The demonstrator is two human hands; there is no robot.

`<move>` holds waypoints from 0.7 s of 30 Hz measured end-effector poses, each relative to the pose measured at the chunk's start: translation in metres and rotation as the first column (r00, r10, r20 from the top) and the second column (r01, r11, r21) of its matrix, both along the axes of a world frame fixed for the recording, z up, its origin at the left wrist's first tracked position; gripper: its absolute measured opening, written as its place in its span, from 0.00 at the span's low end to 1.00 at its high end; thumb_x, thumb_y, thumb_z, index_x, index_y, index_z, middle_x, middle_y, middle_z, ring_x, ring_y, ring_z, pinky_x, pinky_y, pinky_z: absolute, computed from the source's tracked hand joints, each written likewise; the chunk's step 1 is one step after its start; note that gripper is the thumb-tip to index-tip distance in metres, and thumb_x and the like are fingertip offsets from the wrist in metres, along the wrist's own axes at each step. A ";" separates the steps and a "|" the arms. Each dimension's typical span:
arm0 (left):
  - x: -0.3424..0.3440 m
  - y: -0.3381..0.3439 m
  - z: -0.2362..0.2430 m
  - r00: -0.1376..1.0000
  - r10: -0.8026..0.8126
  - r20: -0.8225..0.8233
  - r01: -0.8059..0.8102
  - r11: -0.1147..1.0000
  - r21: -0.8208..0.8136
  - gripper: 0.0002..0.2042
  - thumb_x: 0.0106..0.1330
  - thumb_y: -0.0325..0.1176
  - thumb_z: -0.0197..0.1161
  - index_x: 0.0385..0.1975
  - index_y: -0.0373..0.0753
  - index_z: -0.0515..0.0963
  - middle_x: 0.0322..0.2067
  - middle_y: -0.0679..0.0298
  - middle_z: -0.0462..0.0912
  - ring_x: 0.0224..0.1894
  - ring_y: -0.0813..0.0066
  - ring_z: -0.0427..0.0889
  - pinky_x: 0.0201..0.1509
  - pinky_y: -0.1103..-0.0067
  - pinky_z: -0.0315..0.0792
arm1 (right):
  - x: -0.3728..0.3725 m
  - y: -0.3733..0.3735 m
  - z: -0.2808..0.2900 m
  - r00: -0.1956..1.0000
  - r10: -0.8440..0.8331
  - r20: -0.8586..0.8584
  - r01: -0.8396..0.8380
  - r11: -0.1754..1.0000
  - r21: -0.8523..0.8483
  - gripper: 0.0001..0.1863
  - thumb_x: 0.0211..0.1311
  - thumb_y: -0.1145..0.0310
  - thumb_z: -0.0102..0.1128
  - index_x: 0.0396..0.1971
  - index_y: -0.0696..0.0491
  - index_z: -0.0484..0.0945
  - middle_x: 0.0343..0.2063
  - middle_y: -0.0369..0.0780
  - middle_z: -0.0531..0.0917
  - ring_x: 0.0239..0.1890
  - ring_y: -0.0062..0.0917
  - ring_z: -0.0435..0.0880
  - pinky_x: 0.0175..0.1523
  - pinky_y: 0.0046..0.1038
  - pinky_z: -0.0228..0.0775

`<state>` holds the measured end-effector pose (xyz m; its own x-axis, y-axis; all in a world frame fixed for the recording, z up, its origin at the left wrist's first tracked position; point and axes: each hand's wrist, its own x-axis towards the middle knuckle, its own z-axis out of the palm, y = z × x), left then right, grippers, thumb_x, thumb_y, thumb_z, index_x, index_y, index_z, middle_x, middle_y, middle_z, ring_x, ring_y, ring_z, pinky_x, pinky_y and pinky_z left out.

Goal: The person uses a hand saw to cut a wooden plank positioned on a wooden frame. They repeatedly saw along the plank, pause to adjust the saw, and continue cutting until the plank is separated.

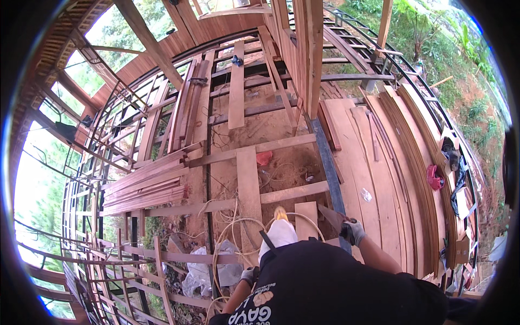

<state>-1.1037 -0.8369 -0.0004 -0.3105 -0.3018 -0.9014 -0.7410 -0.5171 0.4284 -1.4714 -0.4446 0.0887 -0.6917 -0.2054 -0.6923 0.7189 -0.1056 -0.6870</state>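
In the head view my gloved right hand grips the handle of a handsaw, its blade angled up and left across a dark steel beam. My gloved left hand is low beside my dark shirt, fingers curled; what they hold is hidden. A pale hose loops near it. My yellow shoe is below me by a short board and a long plank.
An open frame floor with reddish soil surrounds me. Stacked boards line the right, carrying a red cloth item. More planks lie left, above crumpled plastic sheeting. Upright timber posts stand ahead.
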 end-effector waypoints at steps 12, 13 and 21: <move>-0.276 -0.292 -0.065 0.997 -0.057 -0.047 0.047 0.981 -0.189 0.10 0.69 0.40 0.56 0.33 0.43 0.80 0.28 0.61 0.83 0.24 0.67 0.81 0.26 0.73 0.74 | -0.220 -0.162 -0.062 0.968 0.130 -0.214 0.012 0.829 0.560 0.07 0.61 0.65 0.59 0.32 0.51 0.73 0.18 0.34 0.72 0.16 0.21 0.72 0.17 0.27 0.68; -0.308 -0.332 -0.065 0.994 -0.025 -0.107 -0.004 0.967 -0.255 0.10 0.69 0.40 0.56 0.33 0.42 0.80 0.27 0.61 0.83 0.24 0.67 0.81 0.26 0.73 0.75 | -0.236 -0.174 -0.068 0.977 0.179 -0.120 -0.079 0.815 0.574 0.09 0.60 0.63 0.59 0.35 0.52 0.74 0.19 0.36 0.73 0.15 0.23 0.73 0.16 0.28 0.68; -0.579 -0.435 0.079 0.884 0.084 -0.461 -0.152 0.982 -0.112 0.11 0.64 0.38 0.64 0.39 0.38 0.80 0.31 0.63 0.84 0.29 0.71 0.83 0.31 0.79 0.75 | -0.312 -0.198 -0.077 0.986 0.023 0.162 -0.145 0.585 0.798 0.16 0.53 0.54 0.64 0.33 0.51 0.83 0.22 0.42 0.83 0.23 0.33 0.84 0.22 0.36 0.73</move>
<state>-1.6832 -1.2714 0.0783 -0.6277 -0.4750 -0.6168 -0.3865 -0.4976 0.7765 -1.7830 -0.6430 0.0114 -0.5997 0.4253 -0.6778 0.7770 0.5120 -0.3663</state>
